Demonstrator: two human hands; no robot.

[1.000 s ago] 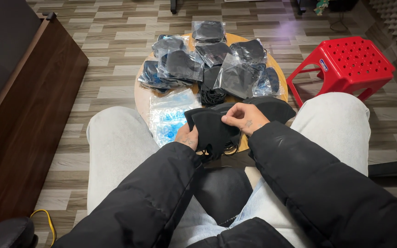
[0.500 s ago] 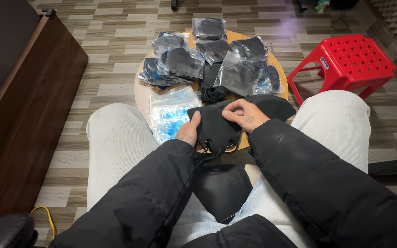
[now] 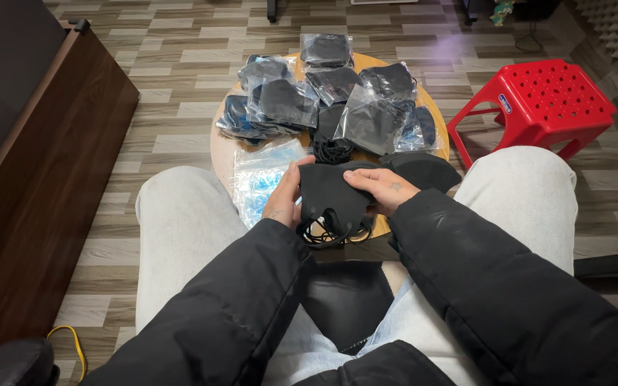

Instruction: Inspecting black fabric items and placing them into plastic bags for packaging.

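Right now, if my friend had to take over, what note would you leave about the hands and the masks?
Left hand: grip on the left edge of the black mask, held over the lap.
Right hand: fingers on the mask's right side; ear loops dangle below.
Round table: many bagged masks piled on it, clear empty bags at the near left, loose black masks at the right.
Done: several masks bagged.
Left: the held mask is not in a bag.

A home room: wood-look floor [image 3: 173, 71], low round table [image 3: 217, 154], red plastic stool [image 3: 538, 100], dark cabinet [image 3: 44, 179].
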